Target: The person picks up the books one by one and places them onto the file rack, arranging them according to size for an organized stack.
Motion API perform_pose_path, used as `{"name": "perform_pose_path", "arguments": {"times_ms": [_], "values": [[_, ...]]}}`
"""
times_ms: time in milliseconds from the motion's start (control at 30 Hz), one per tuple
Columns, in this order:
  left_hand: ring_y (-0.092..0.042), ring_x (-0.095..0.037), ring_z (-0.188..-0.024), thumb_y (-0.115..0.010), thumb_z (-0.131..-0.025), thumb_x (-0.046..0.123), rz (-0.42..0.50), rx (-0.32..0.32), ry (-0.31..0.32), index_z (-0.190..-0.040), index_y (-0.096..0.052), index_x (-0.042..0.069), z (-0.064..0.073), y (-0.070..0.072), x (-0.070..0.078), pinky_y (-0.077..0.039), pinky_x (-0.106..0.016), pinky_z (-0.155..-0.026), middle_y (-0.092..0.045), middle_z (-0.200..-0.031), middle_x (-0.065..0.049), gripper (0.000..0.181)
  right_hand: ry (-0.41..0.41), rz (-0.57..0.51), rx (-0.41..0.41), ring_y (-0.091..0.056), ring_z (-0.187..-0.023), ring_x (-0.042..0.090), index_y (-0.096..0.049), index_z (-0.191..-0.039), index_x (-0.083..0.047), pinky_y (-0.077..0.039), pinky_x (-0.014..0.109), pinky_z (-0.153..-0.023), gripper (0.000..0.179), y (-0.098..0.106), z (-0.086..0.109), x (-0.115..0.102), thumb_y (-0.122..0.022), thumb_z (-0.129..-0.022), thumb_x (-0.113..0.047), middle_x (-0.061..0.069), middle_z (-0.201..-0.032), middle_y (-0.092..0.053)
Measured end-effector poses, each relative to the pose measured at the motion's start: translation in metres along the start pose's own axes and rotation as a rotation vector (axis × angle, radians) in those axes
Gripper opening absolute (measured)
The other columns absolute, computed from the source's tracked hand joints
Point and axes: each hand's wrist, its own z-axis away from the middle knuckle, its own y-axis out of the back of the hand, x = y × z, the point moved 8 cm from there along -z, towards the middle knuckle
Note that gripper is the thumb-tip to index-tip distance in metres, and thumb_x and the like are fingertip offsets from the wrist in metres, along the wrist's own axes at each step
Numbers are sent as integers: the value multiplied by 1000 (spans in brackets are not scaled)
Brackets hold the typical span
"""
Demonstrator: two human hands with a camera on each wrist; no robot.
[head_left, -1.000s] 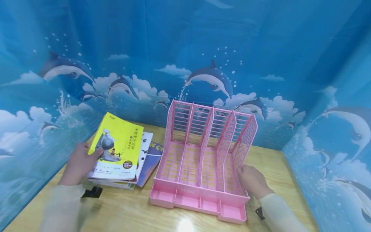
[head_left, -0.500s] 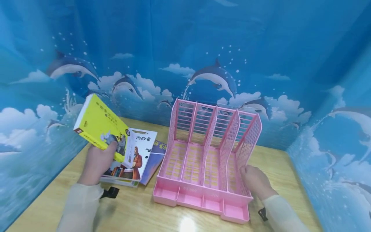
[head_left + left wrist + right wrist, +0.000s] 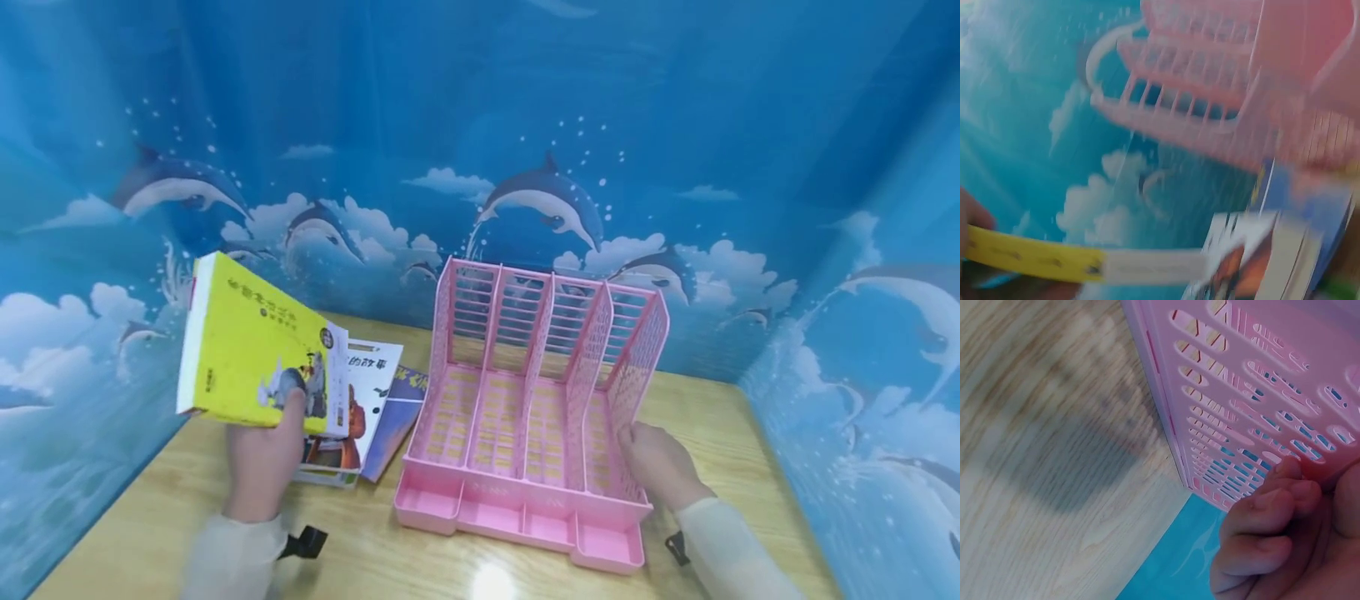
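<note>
Head view: your left hand (image 3: 262, 467) turned its gripped yellow book (image 3: 240, 350), exposing the white book (image 3: 381, 383); right hand (image 3: 660, 465) held the rack (image 3: 517, 492)

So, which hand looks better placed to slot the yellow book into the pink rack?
Probably the left hand: it grips the yellow book. The right hand holds the pink rack by its right side, likely better for steadying it.
</note>
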Motion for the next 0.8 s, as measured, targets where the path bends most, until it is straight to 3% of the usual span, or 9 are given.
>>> {"name": "perform_pose_path", "arguments": {"times_ms": [133, 267, 333, 433, 533, 600, 667, 733, 800], "values": [[-62, -8, -121, -62, -96, -8, 169, 78, -241, -156, -39, 13, 26, -3, 37, -51, -15, -97, -61, -141, -10, 68, 16, -9, 6, -59, -67, 22, -68, -101, -2, -52, 43, -64, 47, 1, -1, -1, -33, -111, -31, 7, -73, -60], [-62, -9, -125, -63, -86, -18, 261, 88, -475, -149, -44, -5, 55, -16, 88, -50, -23, -105, -63, -139, -1, 67, 29, -23, 19, -56, -64, 21, -66, -92, -7, -51, 42, -64, 48, 2, -2, -1, -31, -112, -33, 6, -70, -57], [-60, -8, -128, -64, -84, -19, 276, 46, -520, -147, -45, -8, 66, -30, 106, -48, -23, -107, -61, -140, 4, 66, 19, -19, 18, -54, -62, 21, -62, -85, -10, -50, 41, -63, 48, 2, -3, 0, -30, -112, -33, 6, -68, -54], [-61, -14, -129, -67, -83, -17, 291, -30, -554, -149, -43, -6, 75, -56, 113, -51, -27, -105, -62, -142, -4, 71, 11, -10, 30, -59, -66, 22, -66, -92, -6, -53, 45, -67, 49, 2, -4, 1, -31, -112, -33, 7, -72, -60], [-60, -23, -132, -66, -90, -12, 317, -148, -473, -156, -37, 7, 76, -87, 98, -52, -31, -104, -57, -148, -11, 74, 3, -6, 31, -63, -71, 24, -69, -105, -1, -55, 49, -71, 50, 1, -4, 2, -32, -111, -33, 8, -78, -65], [-59, -25, -132, -65, -94, -7, 326, -215, -369, -156, -39, 14, 75, -106, 83, -52, -32, -104, -57, -149, -9, 70, 5, -6, 31, -64, -72, 24, -69, -113, 2, -56, 50, -71, 50, 1, -5, 1, -33, -111, -33, 8, -80, -66], [-59, -23, -133, -64, -99, 1, 311, -304, -224, -156, -40, 20, 72, -127, 66, -52, -31, -103, -56, -150, -5, 65, 3, -9, 26, -62, -70, 22, -68, -116, 3, -56, 49, -70, 51, 0, -4, 2, -33, -111, -33, 6, -78, -65], [-69, -25, -116, -65, -101, 10, 262, -368, -90, -152, -49, 17, 71, -145, 52, -62, -34, -86, -62, -144, -8, 54, 0, -14, 27, -61, -68, 21, -68, -119, 3, -56, 47, -69, 51, 0, -4, 3, -32, -111, -32, 5, -76, -64], [-74, -22, -85, -67, -101, 19, 152, -410, -17, -143, -59, 11, 70, -159, 40, -62, -34, -61, -73, -123, -13, 44, -4, -21, 27, -61, -67, 20, -67, -122, 4, -55, 47, -68, 51, 0, -2, 4, -32, -111, -32, 5, -76, -64]]}}
